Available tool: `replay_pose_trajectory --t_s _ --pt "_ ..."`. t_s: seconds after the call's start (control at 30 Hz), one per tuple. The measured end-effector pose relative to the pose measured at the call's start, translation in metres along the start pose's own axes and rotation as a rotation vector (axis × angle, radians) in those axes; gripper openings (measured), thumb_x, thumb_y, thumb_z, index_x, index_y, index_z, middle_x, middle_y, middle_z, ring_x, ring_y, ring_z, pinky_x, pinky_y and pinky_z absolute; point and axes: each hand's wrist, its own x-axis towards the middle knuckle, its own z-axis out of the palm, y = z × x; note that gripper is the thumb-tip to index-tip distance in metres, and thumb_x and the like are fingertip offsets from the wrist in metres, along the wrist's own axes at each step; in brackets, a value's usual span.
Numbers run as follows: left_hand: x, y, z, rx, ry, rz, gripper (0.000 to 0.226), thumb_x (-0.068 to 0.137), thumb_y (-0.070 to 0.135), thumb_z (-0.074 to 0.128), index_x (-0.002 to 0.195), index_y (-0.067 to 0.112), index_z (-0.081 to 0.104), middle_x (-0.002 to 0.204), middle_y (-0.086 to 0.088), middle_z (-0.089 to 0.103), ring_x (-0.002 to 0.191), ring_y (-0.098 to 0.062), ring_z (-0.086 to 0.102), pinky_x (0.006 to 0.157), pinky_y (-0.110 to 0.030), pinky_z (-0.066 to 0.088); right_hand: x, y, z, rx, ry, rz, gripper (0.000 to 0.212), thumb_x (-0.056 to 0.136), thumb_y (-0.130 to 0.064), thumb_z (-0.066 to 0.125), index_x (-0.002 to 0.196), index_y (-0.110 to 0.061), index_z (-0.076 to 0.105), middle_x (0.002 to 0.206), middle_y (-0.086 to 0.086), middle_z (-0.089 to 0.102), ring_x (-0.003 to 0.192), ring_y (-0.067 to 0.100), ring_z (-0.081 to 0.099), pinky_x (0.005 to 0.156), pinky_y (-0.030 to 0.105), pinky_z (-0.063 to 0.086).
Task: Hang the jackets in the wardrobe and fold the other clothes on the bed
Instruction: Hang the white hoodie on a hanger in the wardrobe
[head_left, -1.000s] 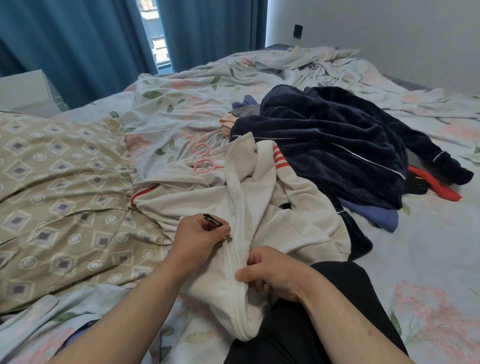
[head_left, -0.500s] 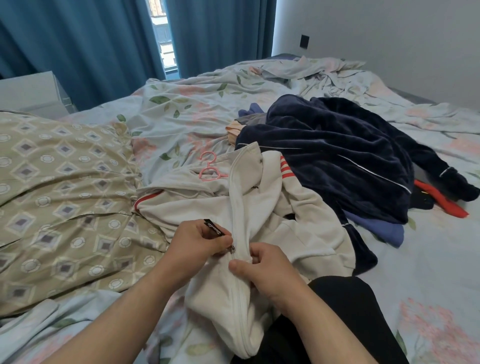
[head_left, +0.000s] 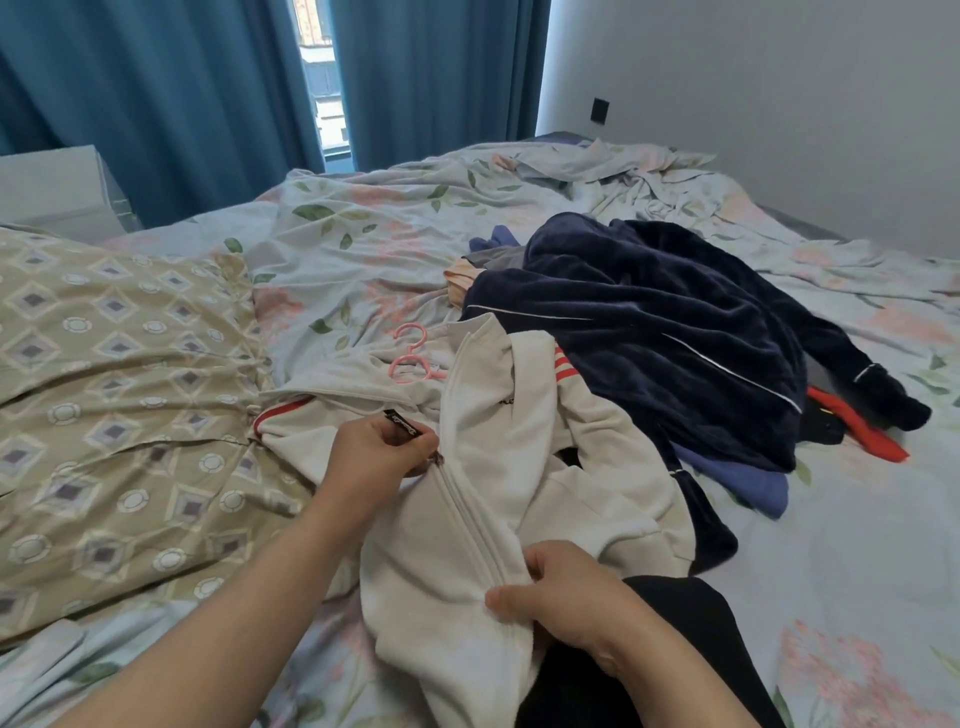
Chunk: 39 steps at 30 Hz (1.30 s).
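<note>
White jacket (head_left: 519, 467): lies crumpled on the bed's floral sheet (head_left: 831, 545), near the edge closest to us, collar end away from us. Red stripes show at one sleeve and along one seam.

Zipper (head_left: 470, 514): we note it closed along the lower stretch and open above, the collar flaps parted.

Left hand (head_left: 379, 457): fingers curled, pinching at the top of the closed stretch where the slider sits. A black pull tab (head_left: 402, 427) with pale lettering sticks out above the knuckles; we cannot read it.

Right hand (head_left: 561, 597): grasps the jacket front lower down, thumb on top, fabric bunched at the zipper line. Both forearms are bare.

Pink hanger (head_left: 413, 353): hook lies on the sheet just beyond the collar, its lower part hidden by the jacket's cloth.

Black fabric (head_left: 675, 623) lies under the right wrist, touching the jacket hem; we cannot tell what garment it is.

Navy velvet garment (head_left: 649, 332), with thin white piping, is heaped just right of the jacket, partly overlapping it. A blue-violet piece (head_left: 748, 480) and a red piece (head_left: 857, 426) poke out from under its right side.

To the left, a beige patterned quilt (head_left: 104, 389) touches the jacket's shoulder.

Beyond the bed: teal curtains (head_left: 182, 93) parted at a narrow gap, a white cabinet (head_left: 52, 187) at far left, a pale wall (head_left: 753, 78) with a dark socket (head_left: 600, 110).
</note>
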Motion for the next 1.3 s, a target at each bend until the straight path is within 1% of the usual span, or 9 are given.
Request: replay_pose_trajectory --t_s 0.1,0.17,0.37,0.53,0.73,1.03,1.13,1.2,1.3 --pt "0.001 0.001 -0.005 0.006 0.003 0.012 0.019 0.08 -0.005 0.072 0.068 0.009 0.073 0.061 -0.003 0.07 0.057 -0.008 0.064 0.058 -0.019 0.055 0.009 -0.026 0.005 -0.221 0.433 -0.195 0.043 0.075 -0.045 0.074 0.111 -0.039 0.052 0.108 -0.019 0.059 0.092 0.0 0.059 0.081 0.021 0.047" --pt "0.001 0.002 -0.007 0.005 -0.008 0.014 0.016 0.08 -0.006 0.071 0.071 0.007 0.073 0.061 -0.004 0.07 0.057 -0.008 0.064 0.058 -0.019 0.055 0.026 -0.045 0.011 -0.295 0.541 -0.373 0.05 0.079 -0.044 0.071 0.125 -0.034 0.055 0.117 -0.017 0.054 0.104 0.004 0.054 0.09 0.022 0.043" --pt "0.004 0.009 -0.014 -0.029 -0.058 0.012 0.018 0.081 -0.008 0.07 0.071 0.006 0.074 0.065 -0.008 0.071 0.06 -0.012 0.066 0.058 -0.02 0.055 0.072 -0.071 0.023 -0.307 0.396 -0.361 0.023 0.077 -0.039 0.07 0.086 -0.018 0.072 0.081 -0.007 0.071 0.078 0.008 0.063 0.071 0.028 0.05" --pt "0.009 0.005 -0.016 0.074 -0.072 0.037 0.023 0.078 -0.003 0.074 0.065 0.015 0.076 0.066 -0.008 0.072 0.062 -0.014 0.066 0.063 -0.023 0.057 0.077 -0.059 0.022 -0.098 0.274 -0.299 0.034 0.074 -0.032 0.072 0.078 0.0 0.065 0.059 -0.006 0.051 0.054 0.007 0.044 0.055 0.026 0.038" --pt "0.016 -0.002 -0.005 0.126 -0.057 0.033 0.015 0.076 0.004 0.079 0.068 0.016 0.075 0.067 -0.007 0.073 0.063 -0.015 0.067 0.07 -0.036 0.056 0.058 -0.038 0.008 -0.013 0.147 -0.183 0.018 0.071 -0.026 0.079 0.062 -0.021 0.064 0.056 -0.008 0.051 0.051 0.007 0.045 0.049 0.019 0.036" --pt "-0.003 -0.036 0.019 0.191 -0.15 -0.028 0.02 0.077 0.008 0.077 0.066 0.025 0.075 0.062 -0.003 0.071 0.056 -0.01 0.063 0.06 -0.026 0.051 0.016 -0.01 -0.047 -0.548 -0.097 0.094 0.025 0.066 -0.032 0.08 0.057 -0.024 0.058 0.055 -0.014 0.054 0.055 0.003 0.048 0.059 0.02 0.04" --pt "-0.005 -0.04 0.022 0.168 -0.156 -0.058 0.018 0.077 0.006 0.076 0.064 0.018 0.074 0.061 -0.005 0.071 0.055 -0.011 0.063 0.058 -0.024 0.05 0.017 -0.023 -0.044 -0.622 -0.03 -0.015 0.026 0.066 -0.037 0.075 0.064 -0.017 0.06 0.06 -0.003 0.059 0.054 0.008 0.052 0.056 0.021 0.044" --pt "-0.002 -0.04 0.018 0.122 -0.14 -0.063 0.017 0.078 0.003 0.076 0.065 0.013 0.074 0.06 -0.006 0.07 0.054 -0.011 0.061 0.055 -0.021 0.049 0.028 -0.035 -0.03 -0.485 0.153 -0.169 0.029 0.071 -0.039 0.075 0.082 -0.012 0.07 0.082 0.002 0.072 0.07 0.009 0.064 0.072 0.026 0.052" --pt "0.001 -0.036 0.012 0.037 -0.136 -0.09 0.006 0.08 -0.001 0.074 0.077 0.003 0.073 0.061 -0.006 0.069 0.055 -0.013 0.061 0.056 -0.022 0.05 0.049 -0.045 -0.006 -0.258 0.229 -0.215 0.02 0.079 -0.034 0.073 0.075 -0.014 0.071 0.069 -0.002 0.067 0.062 0.004 0.057 0.063 0.021 0.046"
